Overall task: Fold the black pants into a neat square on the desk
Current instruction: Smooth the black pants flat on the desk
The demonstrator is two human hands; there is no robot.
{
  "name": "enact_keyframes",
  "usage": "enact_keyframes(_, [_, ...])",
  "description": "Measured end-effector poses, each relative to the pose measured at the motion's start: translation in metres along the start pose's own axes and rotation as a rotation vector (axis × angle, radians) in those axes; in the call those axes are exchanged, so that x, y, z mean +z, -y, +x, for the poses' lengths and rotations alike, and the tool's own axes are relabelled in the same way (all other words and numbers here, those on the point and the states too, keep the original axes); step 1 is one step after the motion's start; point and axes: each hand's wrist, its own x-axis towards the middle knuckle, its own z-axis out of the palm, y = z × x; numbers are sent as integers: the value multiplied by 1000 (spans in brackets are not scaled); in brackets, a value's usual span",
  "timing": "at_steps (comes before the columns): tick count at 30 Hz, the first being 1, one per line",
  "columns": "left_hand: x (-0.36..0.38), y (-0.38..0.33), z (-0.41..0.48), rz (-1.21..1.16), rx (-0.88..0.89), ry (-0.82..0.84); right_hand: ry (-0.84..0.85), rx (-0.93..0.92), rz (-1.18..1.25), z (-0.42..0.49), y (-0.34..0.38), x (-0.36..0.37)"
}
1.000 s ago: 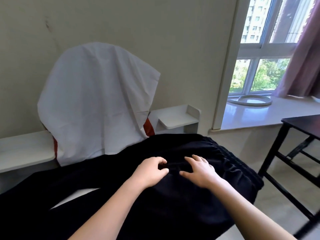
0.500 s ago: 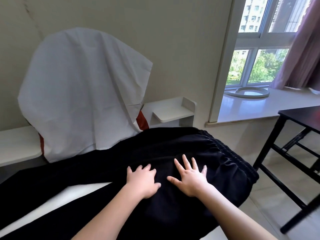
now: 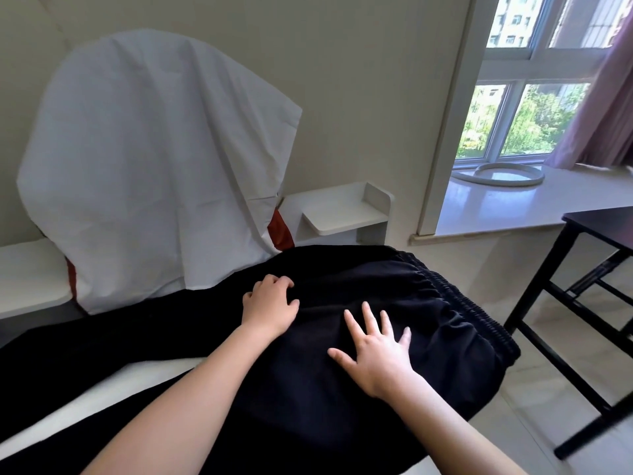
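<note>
Smoothing step: my left hand [image 3: 270, 308] curls on the pants [image 3: 394, 303], right hand [image 3: 376, 351] flat and empty beside it; next I judge a leg-over-leg fold.

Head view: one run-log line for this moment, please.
stage: smoothing, no fold yet | black pants: spread flat on desk, waistband at right | left hand: fingers curled on fabric | right hand: flat, fingers spread

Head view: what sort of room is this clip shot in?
Probably a bedroom or dorm room: black pants spread on a white desk against the wall, a curtained window with a wide sill, and a cloth-draped chair.
</note>
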Motion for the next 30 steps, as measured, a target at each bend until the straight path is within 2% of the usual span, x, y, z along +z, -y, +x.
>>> enact_keyframes(3, [-1,11,8,-15,-11,-46,-45,-63,30,-6,14,-1])
enact_keyframes(6, [-6,19,21,2,-25,-52,-2,-144,62,-11,33,1])
enact_keyframes(11, [-13,36,34,57,-120,34,71,-164,22,-12,47,8])
enact_keyframes(16, [-14,68,30,128,-213,190,92,-149,0,-7,45,6])
enact_keyframes(21, [-15,93,18,158,-180,120,97,-139,8,-6,45,7])
enact_keyframes(30, [-28,106,-15,122,-129,147,123,-119,3,-1,47,-1])
